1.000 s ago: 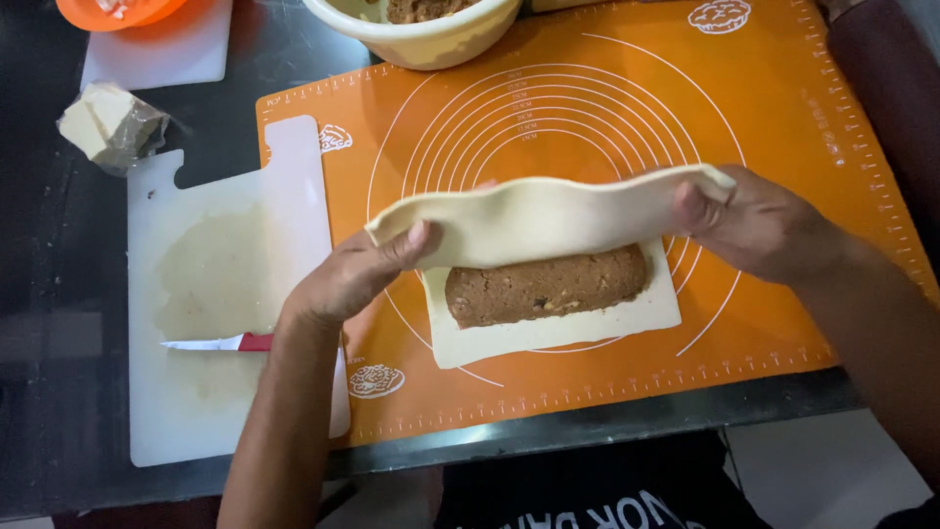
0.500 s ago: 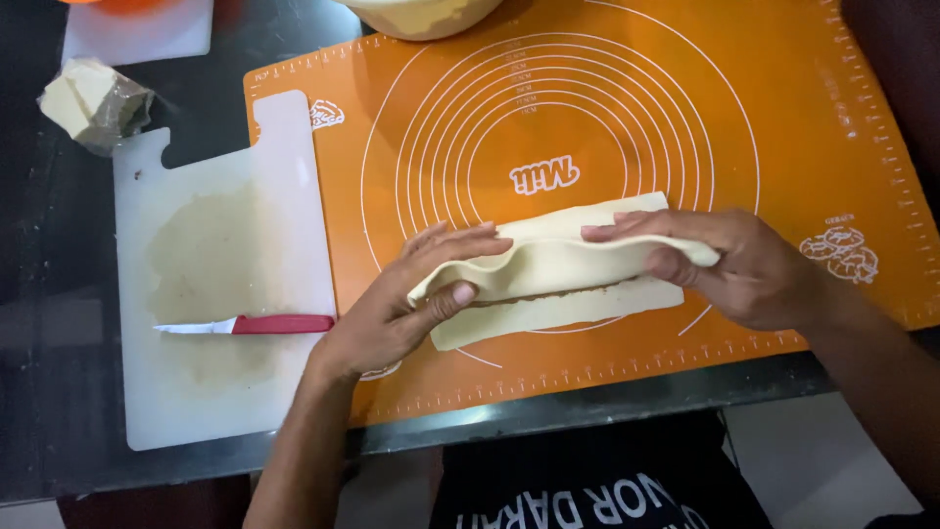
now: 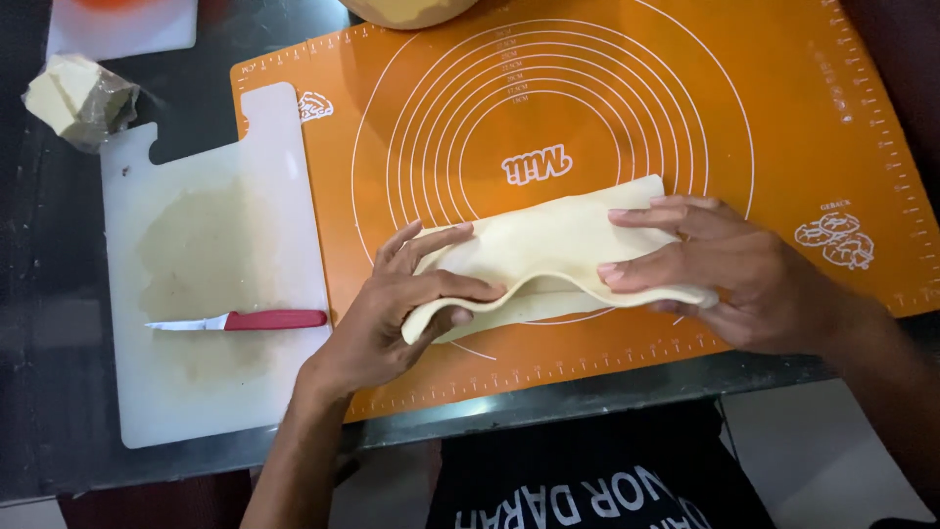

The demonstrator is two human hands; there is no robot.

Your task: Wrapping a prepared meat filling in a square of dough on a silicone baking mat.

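Note:
A pale sheet of dough (image 3: pixel 539 245) lies folded over on the orange baking mat (image 3: pixel 783 118), with its filling hidden inside. My left hand (image 3: pixel 397 309) grips the dough's left end, thumb under the upper flap and fingers on top. My right hand (image 3: pixel 729 269) holds the right end, fingers spread over the upper layer and pressing it toward the lower one. The near edge of the upper flap bulges up in a wave between my two hands.
A white cutting board (image 3: pixel 211 274) lies left of the mat with a red-handled knife (image 3: pixel 245 320) on it. A wrapped block of butter (image 3: pixel 78 98) sits at the far left. A bowl's rim (image 3: pixel 406 10) shows at the top edge. The dark table ends near my body.
The dough's upper half has come down over the brown filling, which is now hidden. Both hands moved toward me with the flap and now press it closed.

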